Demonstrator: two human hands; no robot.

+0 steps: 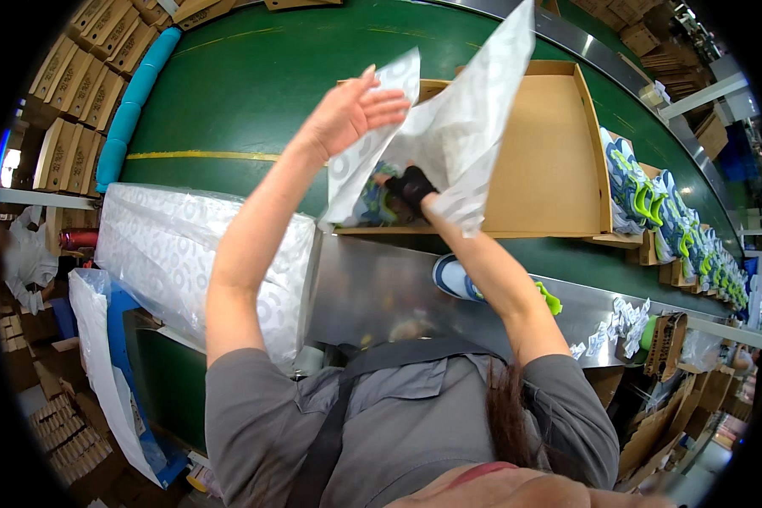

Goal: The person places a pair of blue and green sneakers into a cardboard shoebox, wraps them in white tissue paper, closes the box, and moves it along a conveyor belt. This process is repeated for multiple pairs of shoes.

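Observation:
My left hand [353, 113] is raised with its fingers spread, at the left flap of a sheet of white patterned tissue paper [474, 106]. The paper stands up from an open cardboard shoebox [550, 157]. My right hand [410, 188], in a black fingerless glove, reaches down between the flaps. It is over a dark, multicoloured shoe [372, 201] inside the box; motion smears its fingers, and whether they grip is unclear. A white and blue shoe [455, 278] lies on the metal ledge, partly hidden under my right forearm.
A thick wrapped stack of patterned tissue paper [195, 245] lies to the left. Blue and green shoes [673, 212] line the green conveyor belt [229, 93] at right. Small white slips [618, 326] lie on the metal ledge [381, 288]. Cardboard boxes [85, 80] are piled far left.

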